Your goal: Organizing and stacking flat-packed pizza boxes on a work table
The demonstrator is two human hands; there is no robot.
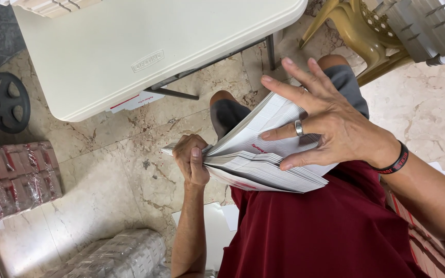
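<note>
The person's left hand (192, 159) has its grip clenched on one end of a thick stack of white envelopes (263, 154), thumb on top and fingers curled underneath. The stack is held in the air above the person's lap, over the dark red shirt (325, 226), and it fans apart toward the other end. The right hand (325, 121) lies flat against the upper leaves of the stack, its grip released: the fingers are spread wide, the thumb and one finger pressing on the paper while the others lift away. A silver ring (298, 127) sits on one finger and a black wristband (395, 159) circles the wrist.

A white folding counter (145, 46) stands just beyond the knees, well apart from the stack. On the marble floor (109, 180) lie shrink-wrapped bundles, one of red-and-white packs (14, 177) and one of pale packs (114, 255). A black weight plate (7, 102) rests near the counter's edge, and a tan plastic chair (359, 31) stands on the far side
</note>
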